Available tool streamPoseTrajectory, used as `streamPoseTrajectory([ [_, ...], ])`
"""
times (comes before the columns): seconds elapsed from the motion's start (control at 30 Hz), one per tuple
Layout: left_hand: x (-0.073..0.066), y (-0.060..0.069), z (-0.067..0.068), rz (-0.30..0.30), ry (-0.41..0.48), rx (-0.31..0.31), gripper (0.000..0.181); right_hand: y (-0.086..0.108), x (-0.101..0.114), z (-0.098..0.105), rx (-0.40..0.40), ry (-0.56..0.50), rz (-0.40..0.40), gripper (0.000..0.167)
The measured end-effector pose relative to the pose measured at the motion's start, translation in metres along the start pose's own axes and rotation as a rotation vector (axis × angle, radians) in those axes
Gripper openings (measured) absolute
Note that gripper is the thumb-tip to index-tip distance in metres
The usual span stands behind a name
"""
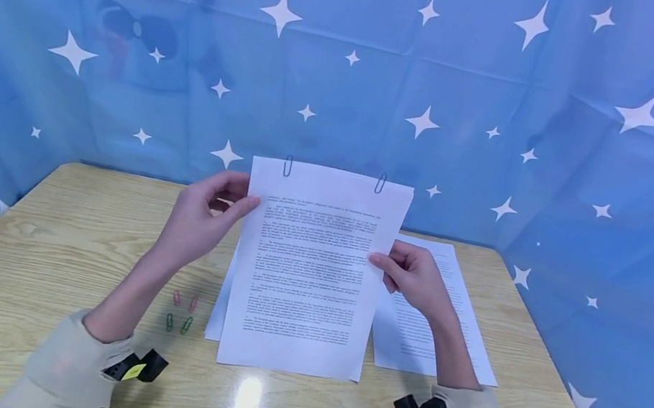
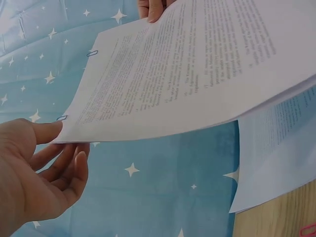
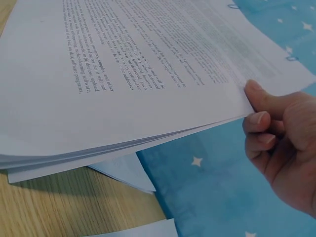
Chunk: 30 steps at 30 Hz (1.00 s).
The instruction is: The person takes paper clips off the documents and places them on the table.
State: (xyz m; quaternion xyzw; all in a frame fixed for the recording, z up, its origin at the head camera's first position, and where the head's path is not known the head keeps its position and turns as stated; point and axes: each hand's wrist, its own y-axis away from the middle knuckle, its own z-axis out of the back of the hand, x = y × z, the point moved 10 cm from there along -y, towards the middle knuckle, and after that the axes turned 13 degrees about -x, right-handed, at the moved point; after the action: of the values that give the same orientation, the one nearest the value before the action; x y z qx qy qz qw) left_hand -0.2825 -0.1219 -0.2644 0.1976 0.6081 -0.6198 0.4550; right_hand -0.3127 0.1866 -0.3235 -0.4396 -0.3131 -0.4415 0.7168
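Observation:
A stack of printed paper sheets [image 1: 308, 274] is held up over the table, with its printed side facing me. Two blue paper clips, one on the left [image 1: 288, 166] and one on the right [image 1: 380, 183], sit on its top edge. My left hand [image 1: 200, 218] pinches the upper left edge between thumb and fingers, close to a clip in the left wrist view. On the right edge, about a third of the way down, my right hand [image 1: 415, 278] pinches the sheets. Loose lower page edges [image 3: 98, 153] fan apart slightly in the right wrist view.
More printed sheets [image 1: 437, 325] lie on the wooden table [image 1: 27, 268] behind and right of the held stack; another white sheet [image 1: 219, 309] shows at its left. Pink paper clips [image 1: 193, 304] and green paper clips [image 1: 186, 325] lie left of it. A starry blue curtain [image 1: 347, 91] hangs behind.

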Motion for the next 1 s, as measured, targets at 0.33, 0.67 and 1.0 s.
streamPoseTrajectory([
  [0.33, -0.034, -0.002, 0.009, -0.236, 0.003, -0.146, 0.045, 0.002, 0.013, -0.005, -0.014, 0.033, 0.005, 0.024],
  [0.67, -0.05, -0.004, 0.006, -0.349, -0.014, -0.189, 0.025, 0.003, 0.014, -0.008, -0.017, 0.057, 0.013, 0.025],
  [1.0, -0.053, -0.006, 0.004, -0.35, 0.007, -0.186, 0.005, 0.002, 0.003, -0.008, -0.015, 0.071, 0.038, 0.022],
])
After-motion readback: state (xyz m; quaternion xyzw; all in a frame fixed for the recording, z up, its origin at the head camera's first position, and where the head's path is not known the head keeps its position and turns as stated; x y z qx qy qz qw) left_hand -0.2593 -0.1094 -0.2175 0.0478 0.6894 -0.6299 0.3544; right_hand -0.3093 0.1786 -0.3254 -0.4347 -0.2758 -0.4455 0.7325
